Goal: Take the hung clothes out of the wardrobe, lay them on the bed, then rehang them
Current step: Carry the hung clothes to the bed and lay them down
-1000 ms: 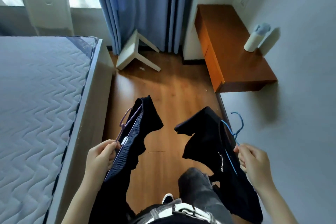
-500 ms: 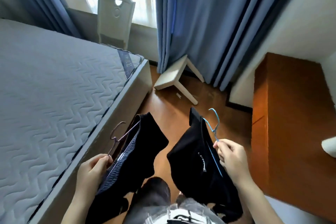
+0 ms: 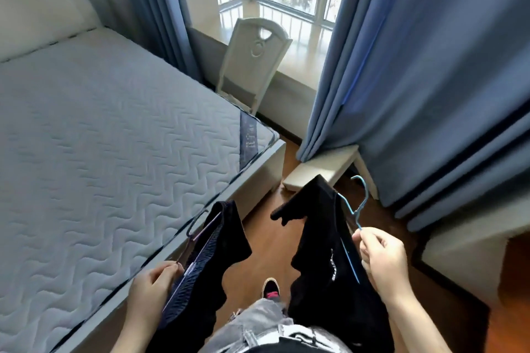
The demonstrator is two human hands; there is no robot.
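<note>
- The left hand (image 3: 155, 281) is pinching its fingers together on the neck of a purple wire hanger (image 3: 198, 226), whose hook is pointing up and away from the hand.
- A black textured garment (image 3: 212, 261) is hanging on that hanger, draping down just to the right of the left hand, right beside the edge of the bed (image 3: 100, 152).
- The right hand (image 3: 381, 258) is clamping thumb and fingers on the neck of a blue wire hanger (image 3: 358, 203), with the hook standing above and ahead of the hand.
- A black garment with small white lettering (image 3: 324, 241) is hanging from the blue hanger, falling to the left of and below the right hand.
- The two garments are hanging apart, with wooden floor (image 3: 263, 241) and one shoe (image 3: 271, 289) showing between them.
- The bare quilted mattress is lying to the left of and beyond the left hand, with no clothes on it.
- Ahead of the right hand, a white stool (image 3: 321, 169) is sitting tipped on the floor against the blue curtains (image 3: 415, 80); a white chair (image 3: 252, 60) is standing beyond it by the window.
</note>
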